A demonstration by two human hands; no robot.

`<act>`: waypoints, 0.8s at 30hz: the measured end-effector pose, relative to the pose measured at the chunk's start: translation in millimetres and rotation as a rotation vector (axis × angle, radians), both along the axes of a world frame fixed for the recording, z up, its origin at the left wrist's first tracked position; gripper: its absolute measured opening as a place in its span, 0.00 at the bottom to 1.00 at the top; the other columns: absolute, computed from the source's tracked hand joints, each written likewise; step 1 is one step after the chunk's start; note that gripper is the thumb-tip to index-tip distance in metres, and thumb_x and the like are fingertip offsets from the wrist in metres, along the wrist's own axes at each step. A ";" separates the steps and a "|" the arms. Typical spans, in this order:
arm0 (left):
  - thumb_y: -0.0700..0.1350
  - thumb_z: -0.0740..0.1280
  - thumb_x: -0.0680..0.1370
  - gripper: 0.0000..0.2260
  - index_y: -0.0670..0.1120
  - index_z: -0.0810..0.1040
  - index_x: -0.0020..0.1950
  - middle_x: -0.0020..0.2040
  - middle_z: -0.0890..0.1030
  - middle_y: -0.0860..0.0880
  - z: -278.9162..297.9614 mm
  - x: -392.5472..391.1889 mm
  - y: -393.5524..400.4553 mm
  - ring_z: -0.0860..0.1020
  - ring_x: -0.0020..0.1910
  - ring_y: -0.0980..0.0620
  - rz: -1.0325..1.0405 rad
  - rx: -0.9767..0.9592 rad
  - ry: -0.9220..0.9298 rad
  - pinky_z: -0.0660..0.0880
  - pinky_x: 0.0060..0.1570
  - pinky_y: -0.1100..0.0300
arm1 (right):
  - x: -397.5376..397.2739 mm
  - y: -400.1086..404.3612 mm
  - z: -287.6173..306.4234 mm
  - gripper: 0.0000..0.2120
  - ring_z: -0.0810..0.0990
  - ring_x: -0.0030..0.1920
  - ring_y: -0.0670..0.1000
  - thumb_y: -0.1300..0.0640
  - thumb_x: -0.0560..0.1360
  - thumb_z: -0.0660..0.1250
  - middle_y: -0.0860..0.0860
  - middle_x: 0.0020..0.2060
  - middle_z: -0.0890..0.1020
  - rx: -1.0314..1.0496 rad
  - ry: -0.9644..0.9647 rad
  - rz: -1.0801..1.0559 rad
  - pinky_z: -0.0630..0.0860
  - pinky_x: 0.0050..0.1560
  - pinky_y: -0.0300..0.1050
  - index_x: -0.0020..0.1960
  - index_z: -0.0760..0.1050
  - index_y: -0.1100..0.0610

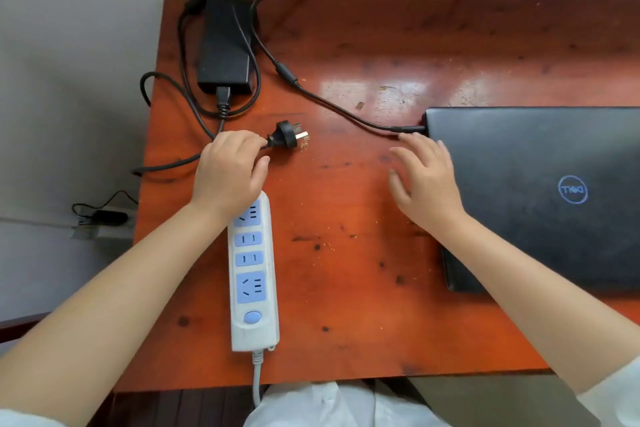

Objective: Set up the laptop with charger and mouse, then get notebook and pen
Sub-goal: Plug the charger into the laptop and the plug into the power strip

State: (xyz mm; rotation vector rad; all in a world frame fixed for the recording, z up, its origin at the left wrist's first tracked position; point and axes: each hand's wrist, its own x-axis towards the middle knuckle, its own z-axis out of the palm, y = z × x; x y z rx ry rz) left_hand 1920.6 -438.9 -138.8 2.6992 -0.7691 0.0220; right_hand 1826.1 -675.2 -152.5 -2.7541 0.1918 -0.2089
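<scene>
A person's left hand (pixel 228 172) pinches the cord just behind the black three-pin plug (pixel 285 135), whose prongs point toward 3 o'clock on the tabletop (pixel 346 253). The white power strip (pixel 254 274) lies lengthwise along the 12-to-6 line directly beneath that hand, its far end partly covered by the wrist, so the plug appears to need turning and carrying back toward 6 o'clock to reach a socket. The left grip is plainly the nearer. The right hand (pixel 424 184) hovers with fingers loose, grasping nothing, beside the DC connector (pixel 407 129) already seated in the closed laptop (pixel 540 198) at 3 o'clock. The lid reads "DELL", seen upside down. The charger brick (pixel 225 45) sits at 11 o'clock.
</scene>
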 end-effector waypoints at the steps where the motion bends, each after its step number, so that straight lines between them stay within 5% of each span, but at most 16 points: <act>1: 0.39 0.63 0.71 0.12 0.34 0.79 0.49 0.47 0.82 0.35 -2.3 -3.3 8.9 0.79 0.47 0.35 0.023 -0.006 0.008 0.76 0.46 0.43 | 10.6 19.4 3.3 0.13 0.78 0.55 0.68 0.66 0.66 0.64 0.67 0.51 0.81 0.033 -0.044 0.117 0.70 0.58 0.67 0.49 0.78 0.70; 4: 0.39 0.64 0.73 0.11 0.34 0.79 0.52 0.50 0.82 0.36 -12.6 -17.2 32.7 0.78 0.51 0.37 0.090 -0.023 0.061 0.75 0.50 0.44 | 48.9 69.1 10.5 0.13 0.80 0.51 0.66 0.69 0.63 0.66 0.65 0.48 0.83 0.045 -0.097 0.350 0.76 0.53 0.62 0.48 0.78 0.69; 8: 0.40 0.65 0.76 0.12 0.37 0.76 0.57 0.56 0.79 0.39 -26.7 -30.9 58.8 0.74 0.58 0.40 0.221 -0.060 0.148 0.71 0.55 0.48 | 94.3 103.1 3.3 0.25 0.63 0.70 0.58 0.61 0.71 0.65 0.57 0.68 0.69 -0.177 0.225 0.422 0.59 0.69 0.60 0.67 0.65 0.59; 10: 0.41 0.64 0.76 0.13 0.38 0.75 0.59 0.58 0.78 0.40 -30.7 -34.6 68.5 0.73 0.59 0.41 0.252 -0.070 0.164 0.71 0.57 0.49 | 105.2 104.3 -1.8 0.23 0.66 0.67 0.60 0.63 0.72 0.63 0.57 0.67 0.68 -0.227 0.321 0.377 0.66 0.65 0.58 0.66 0.65 0.58; 12: 0.40 0.65 0.75 0.14 0.38 0.74 0.60 0.58 0.78 0.40 -29.9 -35.8 75.2 0.73 0.60 0.41 0.267 -0.086 0.151 0.72 0.57 0.49 | 108.0 98.6 0.1 0.21 0.72 0.60 0.63 0.66 0.72 0.63 0.60 0.61 0.73 -0.139 0.326 0.299 0.75 0.55 0.55 0.64 0.67 0.59; 16: 0.37 0.69 0.72 0.17 0.37 0.74 0.61 0.60 0.78 0.37 -19.6 -29.0 73.0 0.74 0.61 0.38 0.232 -0.134 0.064 0.72 0.60 0.47 | 93.5 88.8 6.9 0.23 0.80 0.51 0.59 0.61 0.69 0.71 0.59 0.53 0.82 0.028 0.329 0.395 0.74 0.49 0.45 0.63 0.71 0.58; 20: 0.40 0.71 0.71 0.23 0.36 0.71 0.64 0.63 0.75 0.37 -3.5 -13.6 58.3 0.70 0.66 0.38 0.097 -0.094 0.016 0.63 0.66 0.42 | 73.9 85.7 20.3 0.22 0.80 0.53 0.54 0.65 0.68 0.72 0.55 0.52 0.81 0.489 0.443 0.363 0.72 0.56 0.43 0.60 0.73 0.58; 24: 0.40 0.71 0.68 0.12 0.37 0.81 0.49 0.48 0.82 0.35 15.1 -1.6 47.3 0.80 0.50 0.35 -0.154 -0.018 -0.210 0.71 0.56 0.35 | 59.0 76.7 28.9 0.22 0.79 0.48 0.46 0.66 0.67 0.73 0.46 0.47 0.80 0.613 0.565 0.351 0.74 0.56 0.36 0.59 0.73 0.56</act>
